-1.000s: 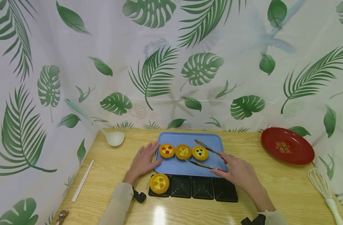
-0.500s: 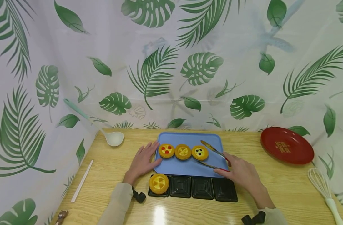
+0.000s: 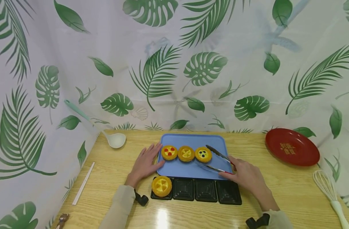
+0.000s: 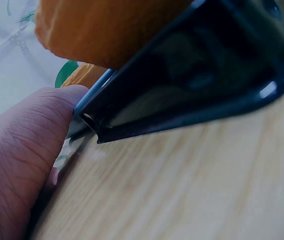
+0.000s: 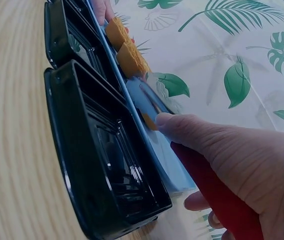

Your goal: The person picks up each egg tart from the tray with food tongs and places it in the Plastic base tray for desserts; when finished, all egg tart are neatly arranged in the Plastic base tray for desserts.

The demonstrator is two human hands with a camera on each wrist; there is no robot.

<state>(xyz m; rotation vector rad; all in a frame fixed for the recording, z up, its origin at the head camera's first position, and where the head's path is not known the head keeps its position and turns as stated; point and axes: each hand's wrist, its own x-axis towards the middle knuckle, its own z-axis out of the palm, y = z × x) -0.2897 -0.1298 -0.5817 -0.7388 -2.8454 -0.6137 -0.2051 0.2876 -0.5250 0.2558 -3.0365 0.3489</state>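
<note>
My left hand (image 3: 144,163) lies spread at the left edge of a blue tray (image 3: 180,170), thumb and fingertips touching its rim. Across the tray run three egg tarts in a row: one with red toppings (image 3: 169,153), a yellow one (image 3: 186,154) and one with dark berries (image 3: 203,154). My right hand (image 3: 246,175) holds red-handled tongs (image 5: 222,195), their arms spread either side of the berry tart's right part. In front of the tray, a black plastic box (image 4: 182,85) at the left end of a row bears another yellow tart (image 3: 161,186).
Several black boxes (image 3: 206,191) line the tray's near side. A ladle (image 3: 116,140) leans at the back left, with a white stick (image 3: 83,183) and bear figure (image 3: 62,220) nearer. A red plate (image 3: 293,148) and whisk (image 3: 329,187) are on the right. Leaf-print cloth hangs behind.
My right hand and the tongs have shifted slightly to the right. The tarts and my left hand have stayed in place.
</note>
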